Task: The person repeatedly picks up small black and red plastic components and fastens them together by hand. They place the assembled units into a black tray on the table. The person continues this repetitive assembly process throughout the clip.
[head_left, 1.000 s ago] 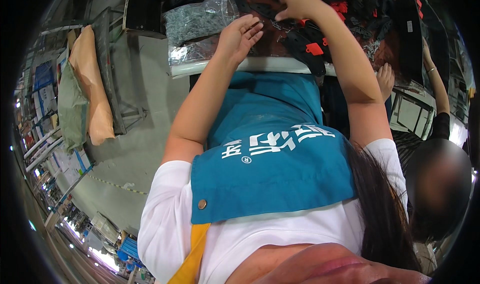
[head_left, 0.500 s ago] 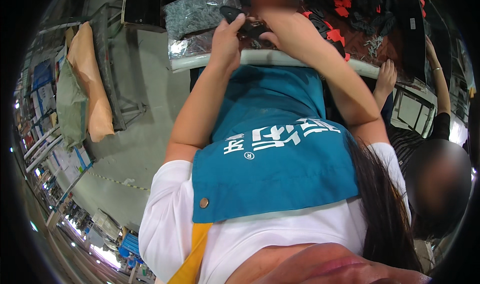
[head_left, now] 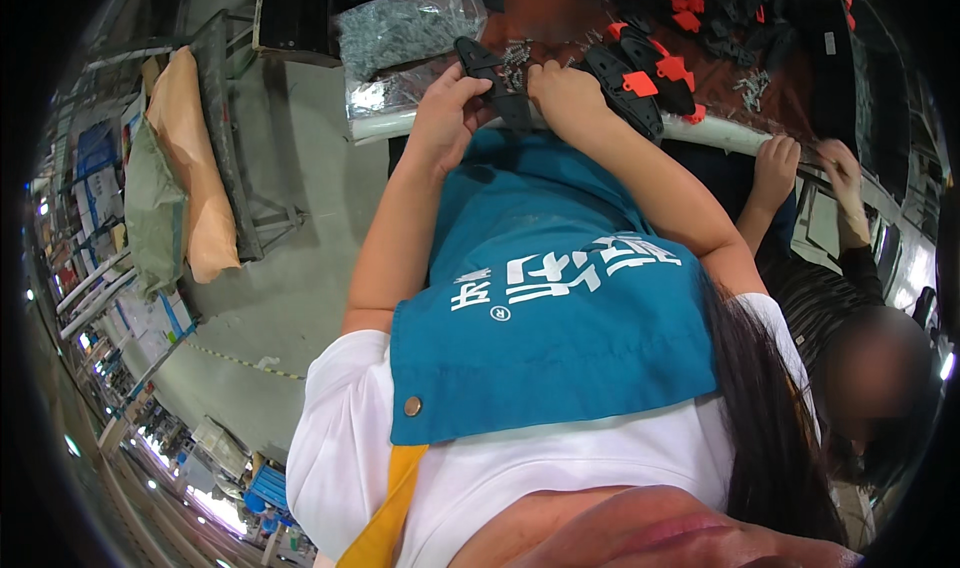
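Observation:
My left hand (head_left: 447, 113) grips a long black plastic part (head_left: 512, 110) between thumb and fingers, tilted near the table's front edge. Just right of it, my right hand (head_left: 568, 93) has its fingers bent down and drawn together by a small heap of loose screws (head_left: 514, 56). Whatever those fingertips hold, if anything, is hidden. Black parts with red tabs (head_left: 640, 84) lie beside my right hand. A clear plastic bag (head_left: 405, 30) full of small grey pieces lies beyond my left hand.
More red pieces (head_left: 687, 8) and black parts lie at the back right, with another pile of screws (head_left: 752, 90) in front. A white padded edge (head_left: 728, 136) runs along the table front. At the right, a co-worker's hand (head_left: 775, 171) rests on that edge.
My hands have come apart. The black part stays in my left hand and hangs lower, while my right hand has left it for the screws. The co-worker's other arm has come nearer.

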Tool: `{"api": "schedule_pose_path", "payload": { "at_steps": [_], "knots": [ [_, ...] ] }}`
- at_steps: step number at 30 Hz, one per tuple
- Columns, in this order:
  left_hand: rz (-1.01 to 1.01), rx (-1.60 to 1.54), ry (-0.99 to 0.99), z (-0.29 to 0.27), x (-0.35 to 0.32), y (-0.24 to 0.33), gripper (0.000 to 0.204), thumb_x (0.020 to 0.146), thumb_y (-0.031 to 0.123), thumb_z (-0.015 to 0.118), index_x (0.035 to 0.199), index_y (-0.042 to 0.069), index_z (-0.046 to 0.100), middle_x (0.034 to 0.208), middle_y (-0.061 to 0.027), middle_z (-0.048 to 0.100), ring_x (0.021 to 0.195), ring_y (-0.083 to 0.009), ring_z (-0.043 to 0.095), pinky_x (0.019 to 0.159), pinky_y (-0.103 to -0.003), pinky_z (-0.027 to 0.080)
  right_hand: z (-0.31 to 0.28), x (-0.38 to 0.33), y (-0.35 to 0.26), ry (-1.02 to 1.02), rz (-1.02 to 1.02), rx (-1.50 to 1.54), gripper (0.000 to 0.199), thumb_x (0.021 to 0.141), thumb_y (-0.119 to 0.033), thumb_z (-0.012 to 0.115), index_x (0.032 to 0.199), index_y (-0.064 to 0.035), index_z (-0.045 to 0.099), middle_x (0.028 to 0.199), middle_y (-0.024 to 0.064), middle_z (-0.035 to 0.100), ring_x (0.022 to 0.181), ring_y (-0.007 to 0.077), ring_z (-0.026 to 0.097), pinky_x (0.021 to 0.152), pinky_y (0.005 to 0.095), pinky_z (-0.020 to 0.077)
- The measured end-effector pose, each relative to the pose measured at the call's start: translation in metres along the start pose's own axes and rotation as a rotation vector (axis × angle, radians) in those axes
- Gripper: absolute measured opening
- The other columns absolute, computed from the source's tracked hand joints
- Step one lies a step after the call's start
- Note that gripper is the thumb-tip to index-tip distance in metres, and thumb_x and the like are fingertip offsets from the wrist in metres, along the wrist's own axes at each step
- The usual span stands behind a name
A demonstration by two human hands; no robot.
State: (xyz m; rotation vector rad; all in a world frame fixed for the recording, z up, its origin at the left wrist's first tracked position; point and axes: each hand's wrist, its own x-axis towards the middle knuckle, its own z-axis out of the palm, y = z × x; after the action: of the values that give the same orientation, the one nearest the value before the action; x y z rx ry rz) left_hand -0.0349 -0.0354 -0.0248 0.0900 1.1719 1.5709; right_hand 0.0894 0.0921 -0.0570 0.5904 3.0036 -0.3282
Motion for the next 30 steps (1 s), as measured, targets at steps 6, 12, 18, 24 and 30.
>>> {"api": "schedule_pose_path", "payload": {
  "at_steps": [6, 12, 18, 24, 30],
  "knots": [
    [0.057, 0.031, -0.019, 0.005, -0.007, 0.004, 0.024, 0.088, 0.007, 0.060, 0.112, 0.004, 0.056, 0.104, -0.0049, 0.062, 0.093, -0.0134, 0.060, 0.082, -0.029, 0.052, -0.056, -0.013, 0.006, 0.302, 0.065, 0.821, 0.013, 0.079, -0.005, 0.063, 0.090, 0.0010, 0.064, 0.077, 0.0135, 0.065, 0.076, 0.0223, 0.066, 0.066, 0.0335, 0.0542],
    [0.088, 0.114, -0.063, 0.032, -0.017, 0.014, 0.029, 0.087, 0.009, 0.064, 0.114, 0.003, 0.055, 0.104, -0.0050, 0.062, 0.094, -0.0144, 0.061, 0.083, -0.029, 0.052, -0.066, -0.026, 0.014, 0.128, 0.177, 1.608, 0.015, 0.086, -0.008, 0.065, 0.097, 0.0024, 0.066, 0.088, 0.0068, 0.068, 0.079, 0.0102, 0.063, 0.073, 0.0228, 0.0516],
    [0.150, 0.213, -0.076, 0.044, -0.022, 0.018, 0.029, 0.087, 0.009, 0.064, 0.114, 0.001, 0.056, 0.104, -0.0061, 0.061, 0.094, -0.0140, 0.060, 0.084, -0.028, 0.052, -0.062, -0.031, 0.010, 0.284, 0.170, 1.431, 0.015, 0.083, -0.012, 0.068, 0.092, 0.0006, 0.069, 0.083, 0.0043, 0.068, 0.074, 0.0089, 0.062, 0.070, 0.0219, 0.0497],
    [0.354, 0.483, -0.043, 0.057, -0.023, 0.010, 0.024, 0.088, 0.007, 0.061, 0.110, 0.001, 0.055, 0.101, -0.0057, 0.061, 0.093, -0.0127, 0.059, 0.082, -0.027, 0.052, -0.069, -0.036, 0.003, 0.361, 0.262, 1.215, 0.013, 0.084, -0.014, 0.068, 0.089, -0.0024, 0.069, 0.084, 0.0019, 0.067, 0.075, 0.0085, 0.059, 0.071, 0.0220, 0.0466],
    [0.260, 0.116, -0.057, 0.076, -0.022, 0.006, 0.023, 0.089, 0.007, 0.060, 0.111, 0.002, 0.054, 0.100, -0.0053, 0.061, 0.093, -0.0136, 0.060, 0.084, -0.029, 0.051, -0.085, -0.041, 0.023, 0.679, 0.103, 0.891, 0.015, 0.082, -0.015, 0.069, 0.094, -0.0054, 0.068, 0.090, 0.0039, 0.067, 0.083, 0.0137, 0.060, 0.073, 0.0254, 0.0475]
  ]
}}
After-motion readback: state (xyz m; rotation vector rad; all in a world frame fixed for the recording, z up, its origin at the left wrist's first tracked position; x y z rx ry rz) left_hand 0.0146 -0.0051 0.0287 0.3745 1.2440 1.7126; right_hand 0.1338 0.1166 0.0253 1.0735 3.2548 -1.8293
